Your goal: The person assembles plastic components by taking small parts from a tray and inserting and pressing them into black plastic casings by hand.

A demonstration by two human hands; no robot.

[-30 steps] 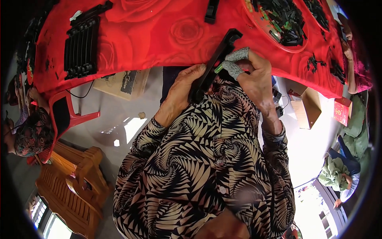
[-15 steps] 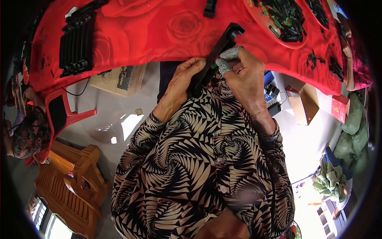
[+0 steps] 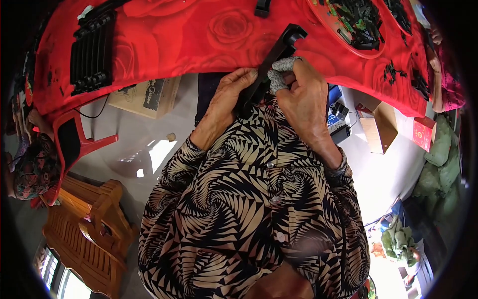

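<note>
A long, narrow black plastic piece (image 3: 278, 55) slants up from my lap to just over the edge of the red tablecloth (image 3: 184, 37). My left hand (image 3: 221, 102) grips its lower part, with the thumb lying along the side. Grey cloth covers the thumb and forefinger of my right hand (image 3: 306, 99). These covered fingers are pinched together against the right side of the black piece, near its middle. Whatever sits between them is hidden.
Several similar black pieces (image 3: 91, 52) lie stacked at the table's left. A red tray (image 3: 366, 56) of small black and green parts stands at the right. Below are cardboard boxes (image 3: 381, 129) and a red chair (image 3: 79, 144). Other people (image 3: 37, 164) sit at both sides.
My right hand has shifted slightly left and closer to the black piece. A small green bit seen by its fingertips earlier no longer shows. My left hand keeps its hold.
</note>
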